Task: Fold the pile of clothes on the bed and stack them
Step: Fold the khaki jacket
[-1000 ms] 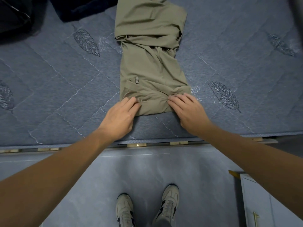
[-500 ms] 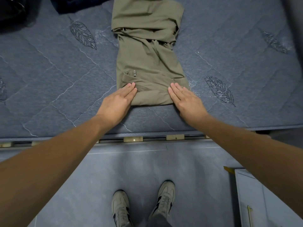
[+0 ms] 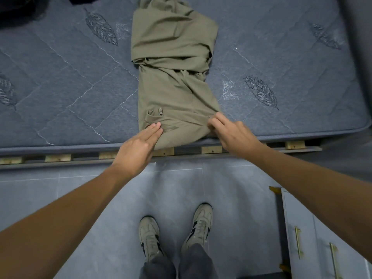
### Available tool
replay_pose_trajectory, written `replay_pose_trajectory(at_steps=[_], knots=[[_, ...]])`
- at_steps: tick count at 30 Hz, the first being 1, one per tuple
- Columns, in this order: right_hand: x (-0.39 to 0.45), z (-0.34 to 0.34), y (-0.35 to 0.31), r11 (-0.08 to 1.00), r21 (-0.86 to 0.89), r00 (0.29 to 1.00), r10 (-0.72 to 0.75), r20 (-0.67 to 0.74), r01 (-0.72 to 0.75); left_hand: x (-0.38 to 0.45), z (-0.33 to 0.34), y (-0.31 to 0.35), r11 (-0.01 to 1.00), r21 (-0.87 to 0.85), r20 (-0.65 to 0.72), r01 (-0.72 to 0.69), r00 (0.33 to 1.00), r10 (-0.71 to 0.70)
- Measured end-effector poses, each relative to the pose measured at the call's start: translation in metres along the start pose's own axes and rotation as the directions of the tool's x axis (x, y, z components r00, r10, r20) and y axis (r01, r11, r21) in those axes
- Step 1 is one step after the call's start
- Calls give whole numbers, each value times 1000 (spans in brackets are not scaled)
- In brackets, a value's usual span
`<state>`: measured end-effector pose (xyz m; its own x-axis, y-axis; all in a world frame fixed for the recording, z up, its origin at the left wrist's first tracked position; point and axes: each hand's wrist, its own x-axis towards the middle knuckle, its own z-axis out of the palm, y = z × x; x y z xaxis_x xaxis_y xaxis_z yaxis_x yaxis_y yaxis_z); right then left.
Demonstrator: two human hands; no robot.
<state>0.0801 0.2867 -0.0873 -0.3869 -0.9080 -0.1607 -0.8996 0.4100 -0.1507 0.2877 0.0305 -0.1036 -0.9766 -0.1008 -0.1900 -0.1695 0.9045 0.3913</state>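
An olive-green, partly folded pair of fabric trousers [image 3: 173,81] lies lengthwise on the blue quilted mattress of the bed [image 3: 60,93], its near end hanging slightly over the mattress's near edge. The left hand [image 3: 138,146] rests with straight, closed fingers flat on the near left corner of the trousers, just below a small zip pull [image 3: 160,111]. The right hand [image 3: 235,133] has its fingers curled, pinching the fabric at the near right edge. A dark garment [image 3: 18,9] sits at the far left corner. Near, on the grey tiled floor [image 3: 100,198], stand two beige sneakers [image 3: 150,238]; a white cabinet with brass handles [image 3: 306,238] is at near right.
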Motion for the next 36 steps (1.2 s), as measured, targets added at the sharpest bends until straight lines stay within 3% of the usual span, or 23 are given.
replay_pose_trajectory(at_steps=[6,8,10,12,14,18,28,33,36], knots=[[-18,23,14,975,-122,982,-186,23,188,-5,1,-9,998,6,-35,-56,998,56],[-26,29,16,972,-156,984,-170,48,176,-5,-2,-10,998,-9,-33,-59,998,58],[-26,31,17,987,-81,990,-136,27,138,-3,-6,-11,998,-49,-22,-46,999,45],[-16,26,16,992,116,997,-45,-59,52,3,-13,-14,975,-222,-18,15,1000,-19],[-1,13,17,924,379,986,104,-133,-46,15,-24,-16,909,-407,-63,92,990,-129],[29,-32,31,757,621,954,295,-47,-203,51,-63,-15,789,-580,-109,202,941,-321],[141,-112,79,482,847,828,553,-94,-226,195,-158,-36,707,-679,-253,198,841,-478],[247,-133,142,454,847,742,661,-111,-278,320,-202,-71,741,-633,-328,227,788,-521],[290,-132,154,522,689,670,739,-72,-502,368,-211,-89,763,-511,-306,396,746,-592]])
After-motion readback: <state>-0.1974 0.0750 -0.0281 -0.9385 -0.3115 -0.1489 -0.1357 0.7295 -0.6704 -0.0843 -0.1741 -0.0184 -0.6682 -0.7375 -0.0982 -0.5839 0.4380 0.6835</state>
